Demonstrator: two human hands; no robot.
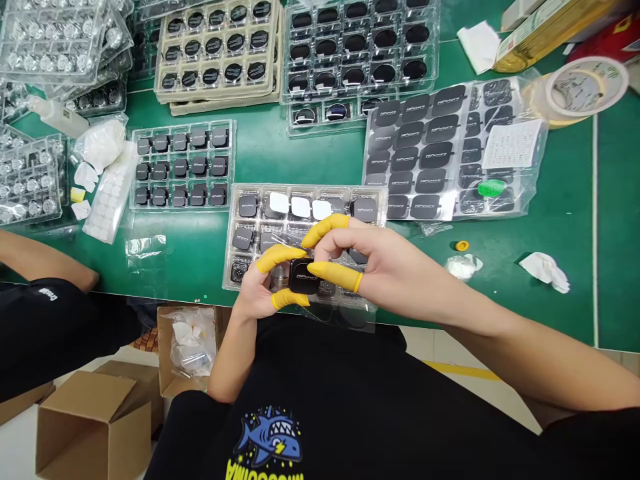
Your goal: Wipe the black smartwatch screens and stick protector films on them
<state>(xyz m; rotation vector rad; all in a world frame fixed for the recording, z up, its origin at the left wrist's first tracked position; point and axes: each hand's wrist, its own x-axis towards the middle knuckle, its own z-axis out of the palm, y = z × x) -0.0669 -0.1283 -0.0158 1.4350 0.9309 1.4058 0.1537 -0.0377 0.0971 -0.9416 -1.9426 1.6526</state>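
Observation:
My left hand (260, 287), with yellow finger cots on, grips a black square smartwatch body (304, 277) by its left side. Its face bears pale lettering. My right hand (360, 263), also in yellow finger cots, has its thumb over the face and a bent finger at the top edge. Whether a thin film is pinched there cannot be made out. Under both hands lies a clear plastic tray (228, 257) with more square watch bodies, partly hidden by my fingers. Several white pieces (300, 207) lie on its back row. Clear film (357, 319) shows below the watch.
Sheets of black printed stickers (435, 157) lie right of the tray. Another tray of square watches (131, 173) sits to the left. Stacked trays of round parts (283, 60) stand behind. A tape roll (583, 87) is far right. A co-worker's arm (45, 263) rests at left.

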